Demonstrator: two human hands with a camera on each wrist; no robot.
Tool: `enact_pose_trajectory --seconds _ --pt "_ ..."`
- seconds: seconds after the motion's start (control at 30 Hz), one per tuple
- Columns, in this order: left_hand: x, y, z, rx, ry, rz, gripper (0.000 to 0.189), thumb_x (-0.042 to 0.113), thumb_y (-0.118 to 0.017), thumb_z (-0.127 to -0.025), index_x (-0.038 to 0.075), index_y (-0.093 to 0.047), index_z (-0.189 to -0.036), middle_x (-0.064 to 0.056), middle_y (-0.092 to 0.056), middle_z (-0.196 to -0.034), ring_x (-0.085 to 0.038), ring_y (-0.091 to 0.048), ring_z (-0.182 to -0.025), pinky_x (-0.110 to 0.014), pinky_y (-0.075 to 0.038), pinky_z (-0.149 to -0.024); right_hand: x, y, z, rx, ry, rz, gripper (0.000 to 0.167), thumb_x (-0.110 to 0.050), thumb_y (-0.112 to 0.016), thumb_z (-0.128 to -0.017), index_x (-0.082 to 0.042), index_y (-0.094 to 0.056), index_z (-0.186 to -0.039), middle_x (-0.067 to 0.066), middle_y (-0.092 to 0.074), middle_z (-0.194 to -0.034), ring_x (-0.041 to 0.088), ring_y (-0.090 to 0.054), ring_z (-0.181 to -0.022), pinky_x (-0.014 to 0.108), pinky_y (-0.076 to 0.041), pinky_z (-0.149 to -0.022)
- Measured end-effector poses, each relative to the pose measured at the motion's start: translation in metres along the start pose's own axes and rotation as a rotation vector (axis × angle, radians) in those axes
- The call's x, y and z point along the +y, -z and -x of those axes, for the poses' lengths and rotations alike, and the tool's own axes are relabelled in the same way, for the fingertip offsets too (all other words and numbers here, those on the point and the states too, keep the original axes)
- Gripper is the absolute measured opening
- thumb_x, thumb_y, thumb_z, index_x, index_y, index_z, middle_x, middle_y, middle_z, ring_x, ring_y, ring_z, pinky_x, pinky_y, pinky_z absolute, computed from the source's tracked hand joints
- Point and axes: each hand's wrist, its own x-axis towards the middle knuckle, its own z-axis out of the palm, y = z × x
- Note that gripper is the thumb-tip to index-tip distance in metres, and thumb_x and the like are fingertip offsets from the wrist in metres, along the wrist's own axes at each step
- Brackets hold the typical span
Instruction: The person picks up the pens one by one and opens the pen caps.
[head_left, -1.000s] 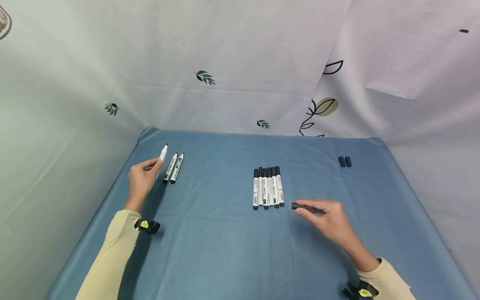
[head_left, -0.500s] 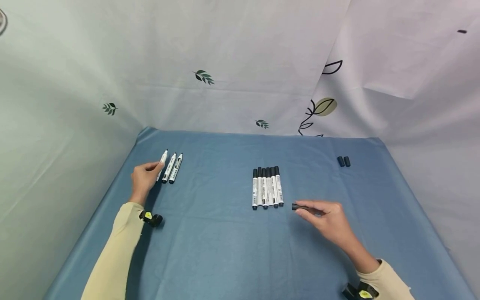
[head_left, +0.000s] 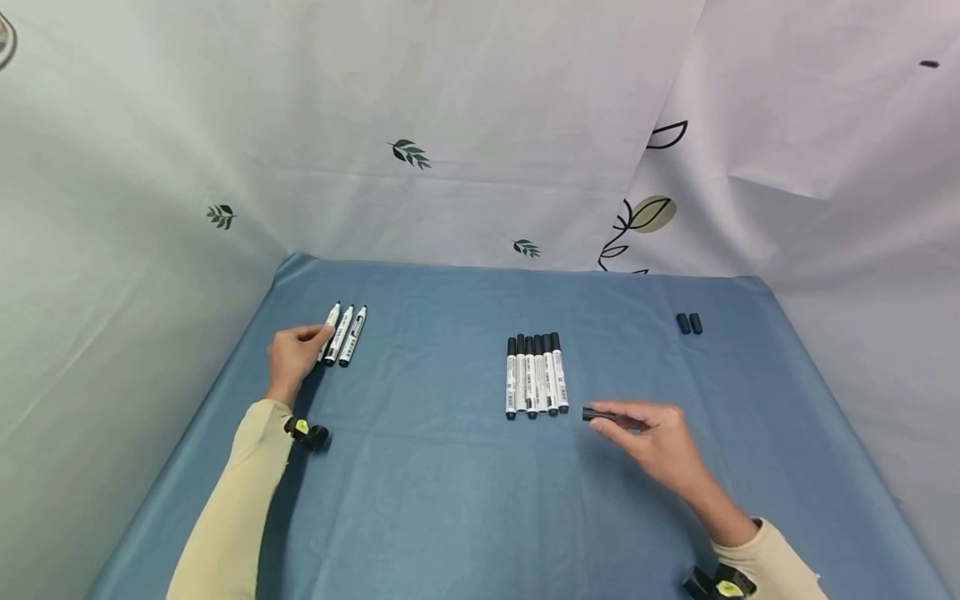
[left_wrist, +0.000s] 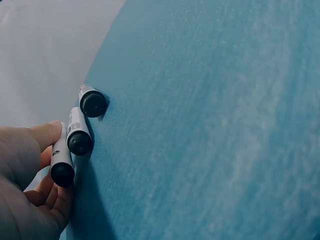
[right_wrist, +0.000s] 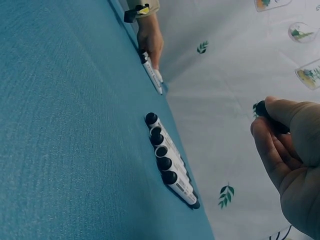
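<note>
At the table's left side my left hand [head_left: 295, 357] pinches an uncapped white marker [left_wrist: 61, 159] between thumb and fingers, beside two more uncapped markers [head_left: 347, 336] lying side by side. In the left wrist view their black ends face the camera. My right hand [head_left: 651, 435] holds a black marker cap [head_left: 597, 413] by thumb and fingertips above the cloth, right of the middle. Just left of that cap lies a row of several capped white markers [head_left: 537, 377] with black caps pointing away from me.
Two loose black caps [head_left: 689, 323] lie near the back right of the blue cloth [head_left: 450, 508] on the table. A pale patterned curtain [head_left: 480, 192] hangs behind and at both sides of the table.
My left hand has lowered its marker and moved slightly right, bringing it alongside the two uncapped markers. The right hand with the cap has stayed in place.
</note>
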Motion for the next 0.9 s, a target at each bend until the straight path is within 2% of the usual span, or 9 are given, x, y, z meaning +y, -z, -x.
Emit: enact_pose_trajectory --seconds 0.4,0.63,0.9 --pt "0.0000 -0.0056 -0.0007 -0.012 -0.020 -0.011 0.048 0.042 -0.067 -0.098 0.002 -0.073 -0.125 -0.022 -0.072 -0.117 -0.030 -0.067 -0.097 -0.028 -0.047 -0.068 0.0011 -0.0004 0.0006 -0.002 -0.004 -0.003 0.021 -0.007 -0.085 -0.083 -0.013 -0.082 -0.103 0.000 -0.079 -0.094 0.003 -0.072 -0.080 0.018 -0.056 -0.066" --pt "-0.0011 -0.0056 -0.0004 -0.012 -0.031 -0.027 0.049 0.042 -0.068 -0.098 0.002 -0.073 -0.124 -0.022 -0.072 -0.117 -0.033 -0.068 -0.099 -0.030 -0.049 -0.070 0.0026 -0.0015 0.0005 -0.003 -0.001 -0.007 0.022 -0.007 -0.086 -0.082 -0.013 -0.082 -0.103 0.000 -0.079 -0.093 0.003 -0.072 -0.079 0.018 -0.056 -0.067" --pt "-0.0024 -0.0024 0.0030 -0.077 -0.062 -0.004 0.053 0.043 -0.066 -0.099 0.001 -0.069 -0.131 -0.024 -0.069 -0.124 -0.037 -0.067 -0.107 -0.037 -0.053 -0.077 0.0036 -0.0037 0.0001 0.000 0.007 -0.008 0.023 -0.007 -0.086 -0.081 -0.014 -0.082 -0.103 -0.001 -0.078 -0.090 0.003 -0.069 -0.074 0.018 -0.055 -0.064"
